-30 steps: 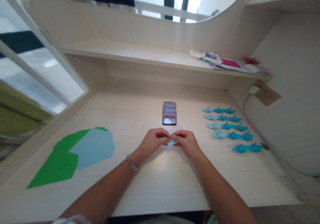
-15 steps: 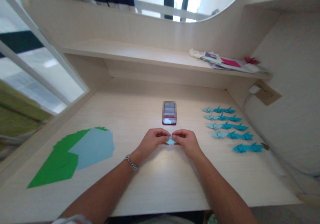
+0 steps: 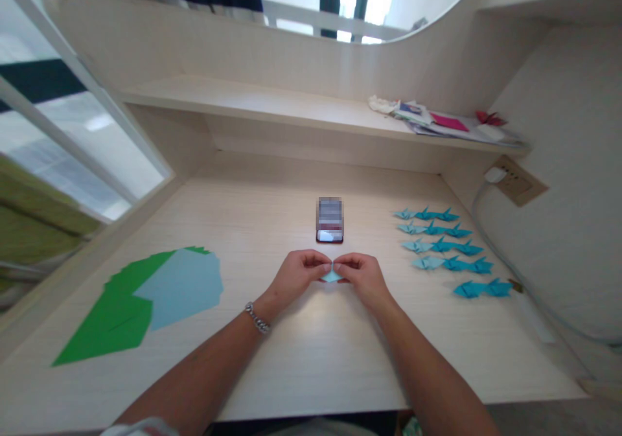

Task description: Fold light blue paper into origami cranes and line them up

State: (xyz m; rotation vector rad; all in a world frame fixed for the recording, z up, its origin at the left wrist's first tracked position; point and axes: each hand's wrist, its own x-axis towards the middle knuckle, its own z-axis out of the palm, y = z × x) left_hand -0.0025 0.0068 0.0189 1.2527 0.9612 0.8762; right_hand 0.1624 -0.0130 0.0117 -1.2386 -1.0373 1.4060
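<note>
A small piece of folded light blue paper is held between my two hands at the middle of the desk. My left hand pinches its left side with thumb and fingers. On the right side, my right hand grips it the same way, and the two thumbs nearly meet. Fingers cover most of the paper's edges, so its full shape is hidden. Just beyond the hands lies a phone, its screen blurred. To the right, folded blue paper cranes stand in several rows, some paler than others.
Fanned green paper sheets and light blue sheets lie on the left of the desk. A shelf at the back carries papers. A cable runs down the right side from a wall socket.
Both hands stay in nearly the same place and still pinch the paper. A little more of the paper's lower part shows, with only slight finger movement.
</note>
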